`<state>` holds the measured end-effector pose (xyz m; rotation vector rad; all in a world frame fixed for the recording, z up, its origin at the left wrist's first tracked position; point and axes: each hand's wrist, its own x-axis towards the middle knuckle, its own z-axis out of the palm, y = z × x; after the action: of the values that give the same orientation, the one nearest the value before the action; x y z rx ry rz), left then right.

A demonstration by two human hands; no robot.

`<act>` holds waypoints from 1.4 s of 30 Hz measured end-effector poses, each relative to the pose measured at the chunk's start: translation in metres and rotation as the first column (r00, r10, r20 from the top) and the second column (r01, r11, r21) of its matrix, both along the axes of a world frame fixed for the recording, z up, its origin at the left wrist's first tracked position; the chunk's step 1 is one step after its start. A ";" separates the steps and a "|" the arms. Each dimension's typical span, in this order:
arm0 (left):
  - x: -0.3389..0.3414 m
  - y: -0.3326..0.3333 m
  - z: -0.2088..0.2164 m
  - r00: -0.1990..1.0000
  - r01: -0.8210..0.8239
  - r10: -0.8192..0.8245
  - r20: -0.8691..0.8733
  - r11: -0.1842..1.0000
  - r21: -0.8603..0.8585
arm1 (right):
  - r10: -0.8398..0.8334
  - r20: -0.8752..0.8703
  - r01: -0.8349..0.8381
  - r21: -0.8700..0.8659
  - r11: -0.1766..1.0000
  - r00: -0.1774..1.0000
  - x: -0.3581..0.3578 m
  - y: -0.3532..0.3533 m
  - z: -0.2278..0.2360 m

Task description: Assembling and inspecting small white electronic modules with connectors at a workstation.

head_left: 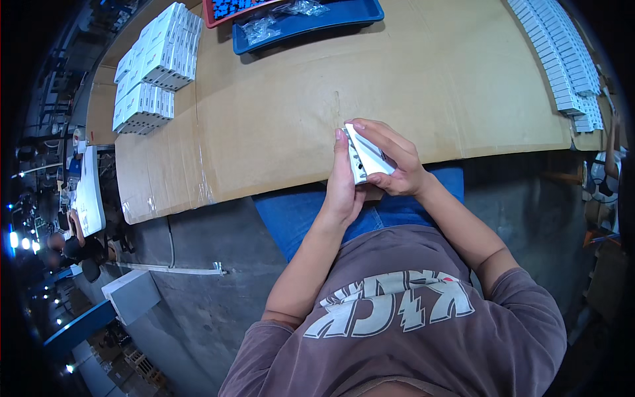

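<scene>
A small white box (pixel 370 159) is held between my two hands just above the near edge of the table. My left hand (pixel 342 188) is closed round its left side, the thumb lying up along the edge. On the right, my right hand (pixel 400 155) grips the other side, with fingers over the top corner and the thumb at the lower edge. The side of the box toward my left thumb shows dark spots and small grey shapes. Its underside is hidden by my palms.
Brown cardboard (pixel 284 112) covers the table. Stacked white boxes (pixel 162 56) stand at the far left, and rows of similar boxes (pixel 552 56) at the far right. A blue tray (pixel 317 30) with clear plastic bags sits at the back beside a red tray (pixel 210 18) of blue parts.
</scene>
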<state>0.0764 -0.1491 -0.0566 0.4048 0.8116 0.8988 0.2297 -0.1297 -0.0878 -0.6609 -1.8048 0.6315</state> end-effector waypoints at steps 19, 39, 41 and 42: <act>-0.092 0.022 -0.053 0.431 0.169 0.645 -0.631 0.630 0.758 | -0.174 0.518 0.220 -0.028 0.975 0.838 0.035 0.028 0.001; -0.074 0.091 -0.042 0.077 0.660 0.546 -0.834 0.600 0.453 | -0.211 0.549 0.338 -0.140 0.931 0.809 -0.006 0.131 0.031; -0.075 0.093 -0.041 0.076 0.661 0.563 -0.823 0.590 0.464 | -0.184 0.519 0.281 -0.116 0.953 0.835 -0.015 0.160 0.034; -0.073 0.092 -0.039 0.083 0.649 0.565 -0.821 0.594 0.475 | -0.152 0.488 0.224 -0.094 0.970 0.859 -0.021 0.174 0.035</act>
<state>0.0029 -0.0569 -0.0953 2.2152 1.6409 0.7454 0.2086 0.0446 -0.0523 -1.1631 -2.1225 0.4974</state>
